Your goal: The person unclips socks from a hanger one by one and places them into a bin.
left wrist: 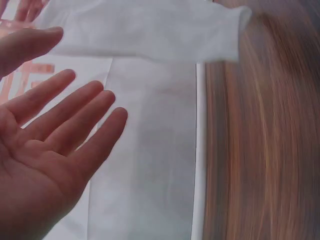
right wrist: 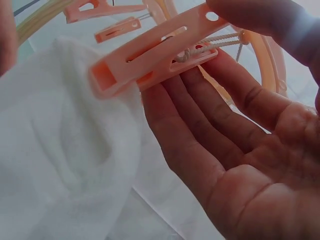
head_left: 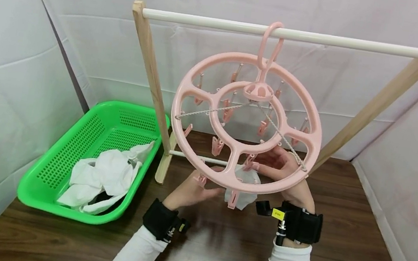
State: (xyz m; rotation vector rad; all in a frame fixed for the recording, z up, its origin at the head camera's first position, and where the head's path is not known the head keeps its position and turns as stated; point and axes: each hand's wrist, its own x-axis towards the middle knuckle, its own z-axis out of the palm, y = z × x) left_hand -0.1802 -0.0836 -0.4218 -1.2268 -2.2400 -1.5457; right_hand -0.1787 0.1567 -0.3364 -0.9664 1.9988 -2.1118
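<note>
My right hand (head_left: 287, 172) pinches a pink clothespin (right wrist: 150, 55) between thumb and fingers, under the right front of a round pink hanger (head_left: 234, 163). A white cloth (head_left: 245, 200) hangs at the clothespin's jaw end; in the right wrist view its edge meets the tip. To the left of the cloth is my left hand (head_left: 194, 188), holding nothing. Its fingers (left wrist: 85, 120) are straight and spread in the left wrist view, with the cloth (left wrist: 150, 30) beyond them. The hanger's rim hides part of the cloth and some of the right fingers.
The hanger hooks over a white rod (head_left: 208, 22) between wooden posts (head_left: 381, 101). Several other clothespins (head_left: 217, 146) dangle around the hanger. On the left, a green basket (head_left: 59, 136) holds crumpled white cloths (head_left: 111, 170). Brown wooden tabletop (head_left: 343, 256) lies below; pale fabric walls surround it.
</note>
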